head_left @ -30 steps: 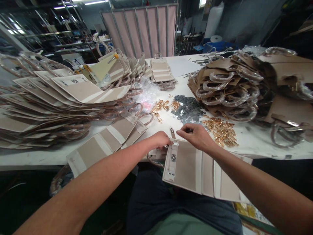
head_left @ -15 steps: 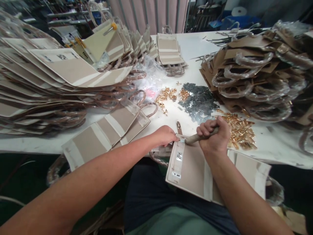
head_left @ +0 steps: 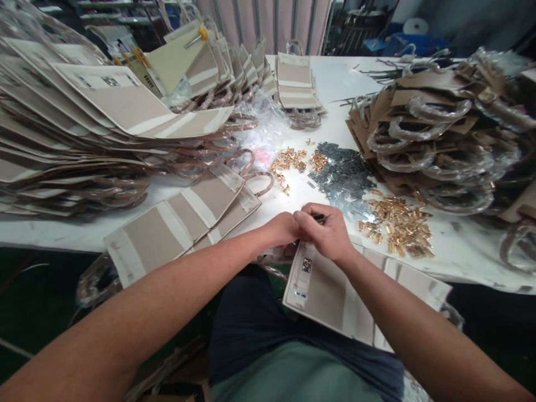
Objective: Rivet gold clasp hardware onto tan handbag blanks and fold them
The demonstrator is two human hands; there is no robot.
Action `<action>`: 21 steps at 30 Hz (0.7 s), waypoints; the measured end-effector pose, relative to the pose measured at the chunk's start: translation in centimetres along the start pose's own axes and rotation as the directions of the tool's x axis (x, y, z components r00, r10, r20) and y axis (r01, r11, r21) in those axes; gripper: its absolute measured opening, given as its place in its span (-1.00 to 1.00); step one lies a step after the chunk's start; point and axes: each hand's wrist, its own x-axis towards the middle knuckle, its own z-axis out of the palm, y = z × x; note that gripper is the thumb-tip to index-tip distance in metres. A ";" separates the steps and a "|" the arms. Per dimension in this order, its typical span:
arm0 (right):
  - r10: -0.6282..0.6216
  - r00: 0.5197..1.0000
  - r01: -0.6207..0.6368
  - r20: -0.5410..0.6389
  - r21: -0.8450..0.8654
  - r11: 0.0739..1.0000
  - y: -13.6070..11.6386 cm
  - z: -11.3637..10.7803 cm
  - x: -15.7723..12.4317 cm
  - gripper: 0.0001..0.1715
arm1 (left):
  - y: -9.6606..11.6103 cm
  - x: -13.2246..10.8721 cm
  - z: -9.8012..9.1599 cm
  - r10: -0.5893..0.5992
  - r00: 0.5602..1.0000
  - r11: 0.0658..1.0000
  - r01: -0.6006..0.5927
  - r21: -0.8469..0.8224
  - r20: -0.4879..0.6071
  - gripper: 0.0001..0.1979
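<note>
A beige bag panel (head_left: 324, 285) with white tape strips and metal plates along its left edge lies over the table's front edge. At its upper left corner my left hand (head_left: 282, 228) is closed on the panel's edge, its fingertips partly hidden. My right hand (head_left: 324, 226) is closed right against it, thumb touching the left hand. A dark tool end (head_left: 320, 218) shows in the right fist; the rest of it is hidden. One square metal plate (head_left: 307, 264) sits mid-edge, and a smaller plate (head_left: 300, 295) lies below it.
Gold fittings (head_left: 402, 223) and dark metal plates (head_left: 341, 173) are heaped beyond my hands. Stacked bag panels (head_left: 113, 106) rise at left; brown bag parts with plastic-wrapped handles (head_left: 439, 128) are piled at right. Another panel pair (head_left: 184, 218) lies left of my hands.
My right hand has moved left and turned over, from pressing a greyish stick-like tool on the panel's corner to meeting my left hand. The upper plate is now covered by my hands.
</note>
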 end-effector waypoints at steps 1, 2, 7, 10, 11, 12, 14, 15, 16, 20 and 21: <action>0.010 1.000 -0.009 -0.023 0.048 0.999 -0.4 -0.3 0.2 -0.49 | 0.1 -0.2 0.0 -0.002 1.000 1.000 0.002 0.024 0.004 -0.66; 0.012 0.998 -0.003 -0.070 0.117 0.993 -0.7 -0.8 0.3 -0.48 | 0.1 -0.4 0.1 -0.005 1.000 0.999 0.004 0.053 0.011 -0.67; -0.136 0.939 0.237 -0.317 0.306 0.922 -2.0 -2.0 -0.7 -0.53 | 0.4 -0.9 0.1 -0.004 1.000 0.992 0.002 0.130 0.019 -0.66; -0.120 0.944 0.194 -0.307 0.223 0.955 -1.2 -1.1 -1.7 -0.50 | 0.8 -1.0 0.0 -0.005 1.000 0.988 0.002 0.154 0.022 -0.64; -0.083 0.956 0.142 -0.281 0.194 0.971 -0.8 -0.7 -1.9 -0.48 | 0.9 -1.1 0.0 -0.008 1.000 0.987 0.003 0.161 0.025 -0.63; -0.051 0.965 0.097 -0.256 0.168 0.981 -0.5 -0.5 -1.8 -0.48 | 1.0 -1.1 0.0 -0.010 1.000 0.986 0.005 0.169 0.027 -0.63; -0.042 0.970 0.077 -0.239 0.139 0.987 -0.3 -0.3 -1.5 -0.48 | 0.9 -1.1 0.0 -0.014 0.999 0.984 0.008 0.176 0.029 -0.64; -0.077 0.964 0.117 -0.255 0.145 0.982 -0.5 -0.4 -1.3 -0.49 | 0.8 -1.0 0.0 -0.015 1.000 0.984 0.010 0.176 0.028 -0.64; -0.115 0.954 0.164 -0.277 0.159 0.974 -0.8 -0.6 -1.1 -0.50 | 0.7 -1.0 0.0 -0.014 1.000 0.985 0.010 0.172 0.025 -0.64; -0.106 0.953 0.158 -0.284 0.166 0.973 -1.0 -0.9 -1.0 -0.52 | 0.4 -0.9 0.1 -0.005 1.000 0.990 0.003 0.140 0.014 -0.62; -0.058 0.967 0.094 -0.249 0.138 0.986 -0.6 -0.8 -1.2 -0.52 | 0.5 -1.0 0.1 -0.005 1.000 0.991 0.003 0.133 0.013 -0.62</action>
